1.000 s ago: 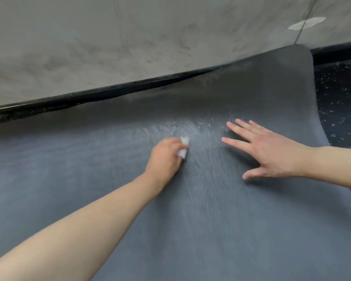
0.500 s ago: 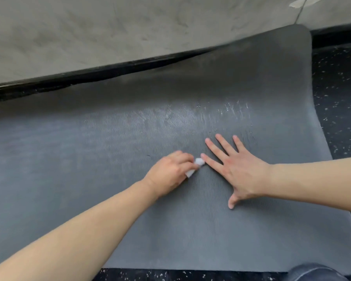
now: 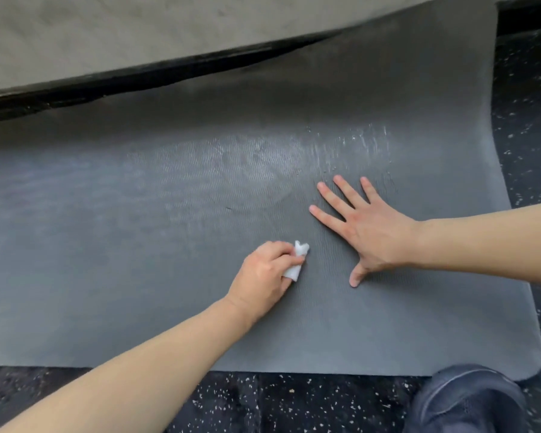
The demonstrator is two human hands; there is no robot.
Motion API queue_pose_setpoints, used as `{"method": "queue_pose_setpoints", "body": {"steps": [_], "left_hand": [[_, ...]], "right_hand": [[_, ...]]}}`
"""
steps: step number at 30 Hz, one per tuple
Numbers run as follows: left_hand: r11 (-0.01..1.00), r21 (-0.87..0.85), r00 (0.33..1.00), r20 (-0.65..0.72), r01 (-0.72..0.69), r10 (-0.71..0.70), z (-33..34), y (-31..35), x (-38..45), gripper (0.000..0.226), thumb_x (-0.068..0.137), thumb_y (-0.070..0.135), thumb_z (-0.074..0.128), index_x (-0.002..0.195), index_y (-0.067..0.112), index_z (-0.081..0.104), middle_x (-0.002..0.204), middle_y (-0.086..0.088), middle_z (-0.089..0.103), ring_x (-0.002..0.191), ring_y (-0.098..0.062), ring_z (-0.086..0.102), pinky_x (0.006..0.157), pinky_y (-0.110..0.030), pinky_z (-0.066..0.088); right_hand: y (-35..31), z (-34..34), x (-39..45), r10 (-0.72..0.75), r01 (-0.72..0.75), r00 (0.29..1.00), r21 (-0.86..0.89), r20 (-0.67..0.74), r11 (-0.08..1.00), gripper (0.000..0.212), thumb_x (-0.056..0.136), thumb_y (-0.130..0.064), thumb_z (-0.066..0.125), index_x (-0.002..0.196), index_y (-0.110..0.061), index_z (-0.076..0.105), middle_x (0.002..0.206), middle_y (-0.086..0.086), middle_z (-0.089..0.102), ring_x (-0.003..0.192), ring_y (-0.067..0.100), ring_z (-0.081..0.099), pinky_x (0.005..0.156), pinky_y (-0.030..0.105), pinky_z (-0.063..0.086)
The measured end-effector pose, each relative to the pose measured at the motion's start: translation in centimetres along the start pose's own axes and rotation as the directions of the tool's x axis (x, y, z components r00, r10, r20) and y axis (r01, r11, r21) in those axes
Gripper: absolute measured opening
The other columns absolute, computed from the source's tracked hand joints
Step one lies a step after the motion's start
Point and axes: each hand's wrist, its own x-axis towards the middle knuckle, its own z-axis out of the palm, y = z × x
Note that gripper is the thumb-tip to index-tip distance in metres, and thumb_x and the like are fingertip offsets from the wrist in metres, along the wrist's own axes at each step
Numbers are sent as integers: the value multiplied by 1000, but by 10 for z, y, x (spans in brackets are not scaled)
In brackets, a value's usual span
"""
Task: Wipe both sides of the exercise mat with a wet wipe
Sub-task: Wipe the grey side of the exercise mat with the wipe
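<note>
The left hand [image 3: 264, 276] pinches a crumpled white wet wipe [image 3: 296, 260] against the grey ribbed exercise mat [image 3: 138, 245], while the right hand [image 3: 366, 232] lies just beside it, fingers spread flat on the mat. The mat rests on black speckled rubber floor [image 3: 278, 401], its far edge curling up against a grey wall [image 3: 107, 32]; a dark-trousered knee [image 3: 469, 401] overlaps its near right corner.

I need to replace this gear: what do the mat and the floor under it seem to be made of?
The exercise mat looks like grey foam or rubber, matte, with a fine wavy ribbed texture; its far edge curls up softly. The floor looks like black rubber gym flooring, going by its pale speckles.
</note>
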Motion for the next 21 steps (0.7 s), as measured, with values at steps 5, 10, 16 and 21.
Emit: {"method": "queue_pose_setpoints", "body": {"steps": [5, 10, 16, 21], "left_hand": [[929, -50, 868, 341, -367, 362, 9, 14, -17, 18, 96, 15, 64, 112, 13, 72, 106, -8, 62, 85, -24, 54, 73, -33, 47], [992, -121, 991, 123, -33, 48, 24, 35, -43, 23, 92, 22, 64, 113, 18, 71, 104, -4, 62, 87, -22, 58, 71, -36, 54], [970, -70, 928, 285, -231, 241, 18, 28, -57, 21, 99, 21, 58, 115, 16, 71, 107, -4, 60, 88, -20, 54, 73, -30, 50], [971, -213, 921, 346, -108, 178, 40, 82, -71, 22, 104, 26, 48, 107, 16, 67, 104, -6, 60, 85, -10, 50, 75, -38, 53]], "right_hand": [[4, 5, -3, -17, 17, 999, -1, -40, 1000, 159, 50, -105, 55, 166, -23, -18, 168, 20, -32, 156, 48, -24, 124, 71, 2], [3, 2, -6, -17, 17, 999, -1, -39, 1000, 157, 53, -104, 56, 165, -24, -19, 168, 20, -32, 156, 47, -24, 125, 70, 1], [2, -2, -10, -24, 24, 1000, 19, -20, 1000, 154, 56, -102, 57, 164, -25, -20, 168, 19, -33, 156, 45, -26, 125, 68, -3], [17, -20, -10, -48, 60, 993, 106, -111, 993, 125, 74, -94, 55, 168, -33, -2, 174, 13, -17, 162, 37, -10, 129, 62, 3]]}}
